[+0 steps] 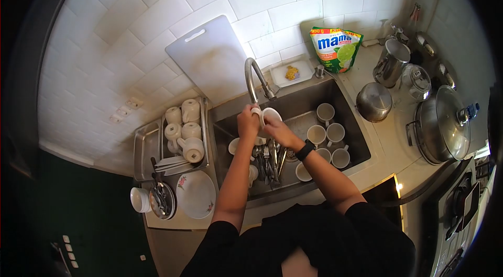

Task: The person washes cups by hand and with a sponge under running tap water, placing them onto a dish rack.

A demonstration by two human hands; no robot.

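Under the curved metal faucet (251, 80), my left hand (248, 121) is closed on the handle side of a white cup (271, 115). My right hand (277, 131) grips the same cup from the right, its fingers partly hidden. Both hands are above the metal sink (299, 121). Below them lies a pile of cutlery (269, 162), with several white cups (335, 132) standing to the right in the basin and a few more at its left side.
Left of the sink, a metal rack (148, 146) holds stacked cups (191, 130). A floral plate (196, 194) lies in front of it. A green soap pouch (336, 49), a metal pot (374, 101) and a large lidded pan (443, 122) stand behind and right.
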